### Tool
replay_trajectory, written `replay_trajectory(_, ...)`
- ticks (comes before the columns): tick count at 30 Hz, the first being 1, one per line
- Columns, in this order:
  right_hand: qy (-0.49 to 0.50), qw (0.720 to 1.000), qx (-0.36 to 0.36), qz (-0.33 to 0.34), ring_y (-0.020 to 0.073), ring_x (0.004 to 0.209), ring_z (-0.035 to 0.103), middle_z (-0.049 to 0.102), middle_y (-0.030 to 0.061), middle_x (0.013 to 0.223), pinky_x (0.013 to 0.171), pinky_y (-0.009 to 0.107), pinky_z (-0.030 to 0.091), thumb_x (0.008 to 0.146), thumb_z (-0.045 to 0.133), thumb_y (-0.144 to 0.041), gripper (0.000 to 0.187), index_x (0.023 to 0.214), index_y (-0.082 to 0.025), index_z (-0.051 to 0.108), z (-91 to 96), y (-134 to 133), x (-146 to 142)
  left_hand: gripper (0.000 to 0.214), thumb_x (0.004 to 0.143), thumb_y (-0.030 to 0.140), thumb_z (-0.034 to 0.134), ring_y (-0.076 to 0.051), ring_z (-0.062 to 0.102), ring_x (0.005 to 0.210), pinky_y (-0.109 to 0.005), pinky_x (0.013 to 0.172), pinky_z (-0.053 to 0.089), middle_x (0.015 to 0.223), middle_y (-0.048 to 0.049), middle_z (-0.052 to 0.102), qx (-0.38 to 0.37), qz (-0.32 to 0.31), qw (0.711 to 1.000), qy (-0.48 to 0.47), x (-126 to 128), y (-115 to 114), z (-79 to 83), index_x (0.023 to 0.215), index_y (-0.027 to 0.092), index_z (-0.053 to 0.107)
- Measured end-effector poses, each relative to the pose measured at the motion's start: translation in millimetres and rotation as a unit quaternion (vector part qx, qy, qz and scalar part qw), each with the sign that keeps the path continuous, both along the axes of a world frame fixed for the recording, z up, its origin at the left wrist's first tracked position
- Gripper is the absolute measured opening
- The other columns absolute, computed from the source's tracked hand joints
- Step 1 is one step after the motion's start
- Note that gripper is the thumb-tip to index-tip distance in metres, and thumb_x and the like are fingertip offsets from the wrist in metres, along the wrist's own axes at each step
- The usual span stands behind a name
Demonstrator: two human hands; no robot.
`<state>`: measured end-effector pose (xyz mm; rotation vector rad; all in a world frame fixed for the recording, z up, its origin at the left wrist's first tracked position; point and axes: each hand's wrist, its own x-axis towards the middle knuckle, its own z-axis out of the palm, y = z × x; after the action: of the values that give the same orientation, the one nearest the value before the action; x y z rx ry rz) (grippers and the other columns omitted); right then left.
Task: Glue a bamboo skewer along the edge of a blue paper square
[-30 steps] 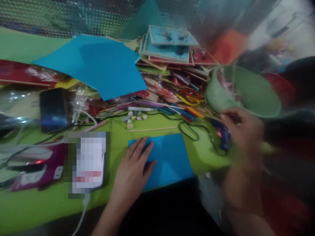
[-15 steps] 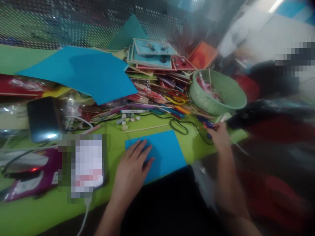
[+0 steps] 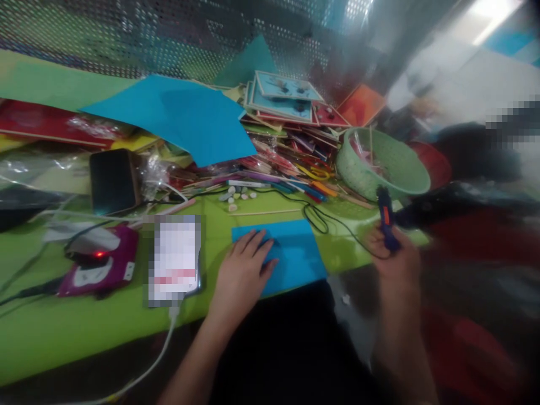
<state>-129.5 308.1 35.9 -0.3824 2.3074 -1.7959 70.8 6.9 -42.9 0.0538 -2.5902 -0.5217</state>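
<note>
My left hand point(image 3: 242, 275) lies flat, fingers stretched, on the left part of a small blue sheet point(image 3: 299, 250) at the table's front edge. To the right, my right hand point(image 3: 400, 259) is closed around a dark blue glue gun point(image 3: 385, 211) with an orange trigger, raised and pointing up. A black cord point(image 3: 346, 228) runs to it across the table. Just behind the blue sheet lie a thin wooden stick point(image 3: 265, 212) and several small pebbles point(image 3: 233, 198).
A green basin point(image 3: 358, 166) stands beyond my right hand. Framed pictures point(image 3: 291, 93), pens and a large blue sheet point(image 3: 169, 112) pile up at the back. Leftward are a dark phone point(image 3: 113, 181), a plugged-in phone point(image 3: 177, 253) and a purple power strip point(image 3: 126, 253).
My right hand has lifted the glue gun off the table and turned it upright. My left hand stays on the blue sheet. The view has shifted left.
</note>
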Motion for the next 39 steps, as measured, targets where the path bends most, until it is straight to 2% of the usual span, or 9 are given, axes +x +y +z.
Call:
replay_trajectory(4, -0.032, 0.998, -0.058, -0.004, 0.0134, 0.069, 0.016, 0.024, 0.0002, 0.084, 0.061, 0.03, 0.014, 0.086, 0.066, -0.064, 0.046, 0.094, -0.022, 0.049, 8.6, -19, 9, 0.035, 0.108, 0.033, 0.063, -0.035, 0.06, 0.14, -0.056, 0.111, 0.057, 0.151, -0.0083, 0.065, 0.014, 0.009, 1.0, -0.003, 1, 2, 0.8, 0.135, 0.016, 0.075)
replay_trajectory(9, -0.109, 0.989, -0.097, -0.01, 0.0113, 0.059, -0.005, 0.008, -0.0041, 0.076, 0.054, 0.031, 0.01, 0.105, 0.036, -0.058, 0.04, 0.1, -0.024, 0.057, 24.0, -26, 21, 0.033, 0.106, 0.032, 0.067, -0.034, 0.06, 0.14, -0.054, 0.114, 0.055, 0.15, -0.0089, 0.065, 0.022, 0.013, 1.0, 0.005, 0, 4, 1.7, 0.133, 0.015, 0.075)
replay_trajectory(11, -0.156, 0.981, -0.112, -0.012, 0.0122, 0.05, 0.0, 0.012, -0.0038, 0.067, 0.051, 0.031, 0.009, 0.106, 0.03, -0.051, 0.038, 0.103, -0.026, 0.058, 27.6, -28, 23, 0.037, 0.104, 0.033, 0.07, -0.035, 0.058, 0.142, -0.054, 0.116, 0.053, 0.152, -0.0101, 0.063, 0.028, 0.008, 1.0, -0.008, 1, 5, 2.9, 0.136, 0.013, 0.073)
replay_trajectory(14, -0.142, 0.983, -0.116, 0.022, 0.0135, 0.043, 0.018, 0.027, -0.0005, 0.057, 0.048, 0.03, 0.011, 0.096, 0.044, -0.048, 0.025, 0.097, -0.026, 0.056, 28.8, -33, 22, 0.045, 0.104, 0.035, 0.07, -0.035, 0.053, 0.148, -0.057, 0.122, 0.048, 0.158, -0.0126, 0.058, 0.041, 0.0, 0.998, -0.038, 8, 6, 5.8, 0.143, 0.013, 0.069)
replay_trajectory(20, -0.161, 0.981, -0.006, 0.11, 0.0191, 0.049, 0.05, 0.062, 0.0096, 0.071, 0.045, 0.032, 0.03, 0.077, 0.074, -0.065, 0.049, 0.098, -0.02, 0.068, 27.2, -60, 15, 0.045, 0.108, 0.038, 0.063, -0.034, 0.046, 0.155, -0.061, 0.128, 0.039, 0.162, -0.0106, 0.054, 0.049, 0.02, 0.997, -0.059, 31, 9, 8.5, 0.149, 0.018, 0.066)
replay_trajectory(25, -0.156, 0.968, 0.097, 0.17, 0.0153, 0.052, 0.052, 0.067, 0.0106, 0.07, 0.05, 0.028, 0.04, 0.069, 0.088, -0.067, 0.057, 0.091, -0.016, 0.074, 30.2, -109, 28, 0.049, 0.104, 0.041, 0.07, -0.033, 0.044, 0.156, -0.057, 0.129, 0.039, 0.164, -0.0097, 0.052, 0.054, 0.035, 0.995, -0.081, 37, 13, 6.8, 0.148, 0.019, 0.066)
replay_trajectory(32, -0.094, 0.932, 0.221, 0.271, 0.0121, 0.058, 0.052, 0.071, 0.0111, 0.081, 0.053, 0.025, 0.04, 0.079, 0.077, -0.077, 0.064, 0.093, -0.014, 0.076, 16.2, -152, 38, 0.048, 0.103, 0.042, 0.072, -0.032, 0.048, 0.153, -0.052, 0.127, 0.041, 0.16, -0.009, 0.057, 0.039, 0.043, 0.996, -0.068, 34, 14, 6.1, 0.145, 0.02, 0.069)
replay_trajectory(35, -0.073, 0.906, 0.288, 0.302, 0.0119, 0.055, 0.046, 0.062, 0.0069, 0.069, 0.048, 0.025, 0.032, 0.083, 0.068, -0.082, 0.068, 0.09, -0.015, 0.074, 10.2, -163, 37, 0.047, 0.103, 0.043, 0.071, -0.031, 0.048, 0.152, -0.051, 0.126, 0.041, 0.159, -0.0088, 0.058, 0.038, 0.048, 0.996, -0.06, 34, 14, 6.0, 0.144, 0.02, 0.07)
replay_trajectory(39, -0.029, 0.886, 0.331, 0.323, 0.0133, 0.055, 0.046, 0.053, 0.0047, 0.06, 0.052, 0.027, 0.037, 0.084, 0.06, -0.089, 0.075, 0.084, -0.015, 0.073, 9.3, -172, 36, 0.045, 0.106, 0.044, 0.066, -0.031, 0.049, 0.151, -0.051, 0.125, 0.042, 0.159, -0.0081, 0.057, 0.048, 0.046, 0.996, -0.057, 33, 15, 5.3, 0.144, 0.02, 0.07)
